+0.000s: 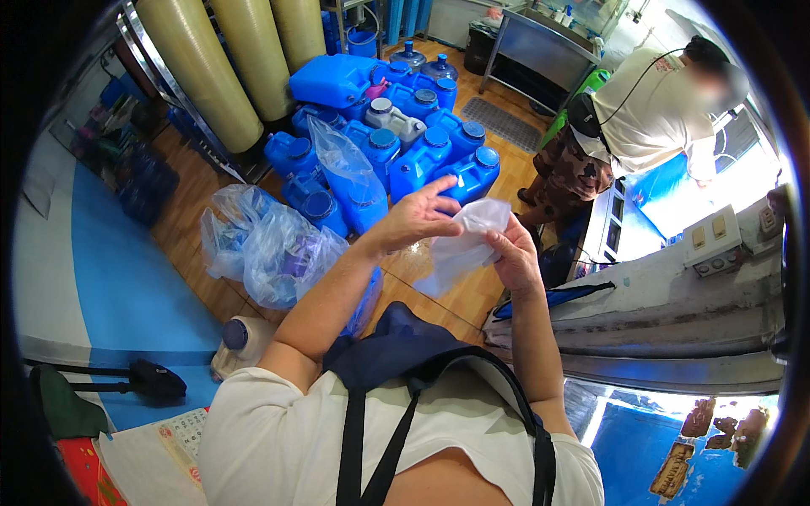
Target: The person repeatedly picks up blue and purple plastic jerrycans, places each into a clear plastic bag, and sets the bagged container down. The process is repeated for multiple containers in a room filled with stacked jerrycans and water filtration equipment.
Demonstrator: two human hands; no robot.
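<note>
A thin, whitish translucent plastic bag (472,234) hangs in front of my chest. My right hand (515,259) pinches its right side between thumb and fingers. My left hand (415,218) is at the bag's upper left edge, fingers spread and stretched out; whether its thumb touches the plastic, I cannot tell. Beyond my hands stand several blue water jugs (419,162) with round caps, crowded together on the floor. A clear plastic bag (342,160) lies over one of them. Left of my left forearm are bundled clear plastic bags (283,249), with bluish things inside.
At the right, another person (641,118) bends over a bright work surface. Tall tan cylinders (202,72) stand at the far left, a metal sink (544,46) at the back. A whitish jug (242,344) sits by my left elbow; a ledge with sockets (713,239) runs along the right.
</note>
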